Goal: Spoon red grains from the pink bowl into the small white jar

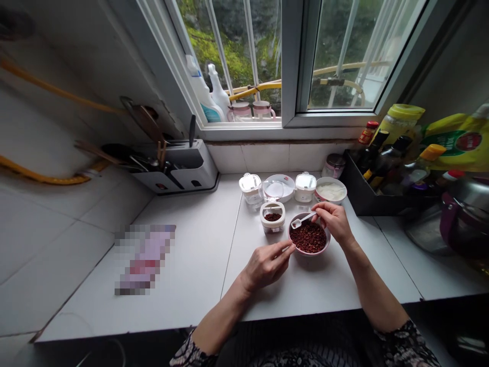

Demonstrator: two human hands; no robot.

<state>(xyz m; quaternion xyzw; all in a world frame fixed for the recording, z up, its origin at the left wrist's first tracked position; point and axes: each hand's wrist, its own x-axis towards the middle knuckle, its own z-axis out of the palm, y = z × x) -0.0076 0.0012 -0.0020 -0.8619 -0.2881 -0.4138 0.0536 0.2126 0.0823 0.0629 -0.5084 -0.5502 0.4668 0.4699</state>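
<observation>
A bowl point(310, 243) of dark red, dried peppercorn-like bits stands on the counter in front of me. My right hand point(333, 220) pinches the handle of a small white spoon point(297, 223), whose scoop hangs above the far left part of the bowl. On the bowl's left side, my left hand point(267, 262) has its fingertips together at the rim, steadying it; the thumb is partly hidden. Just left of the bowl sits a square seasoning jar point(272, 224) with a cream rim, its clear lid raised, and similar dark red bits inside.
Behind stand two white-lidded jars point(250, 184) point(305, 183), a white bowl point(286, 189) and a bowl of white contents point(330, 190). A knife and utensil holder point(179, 171) is back left. At right are a black bottle box point(367, 196) and a metal pot point(464, 219). A blurred purple item point(147, 260) lies left.
</observation>
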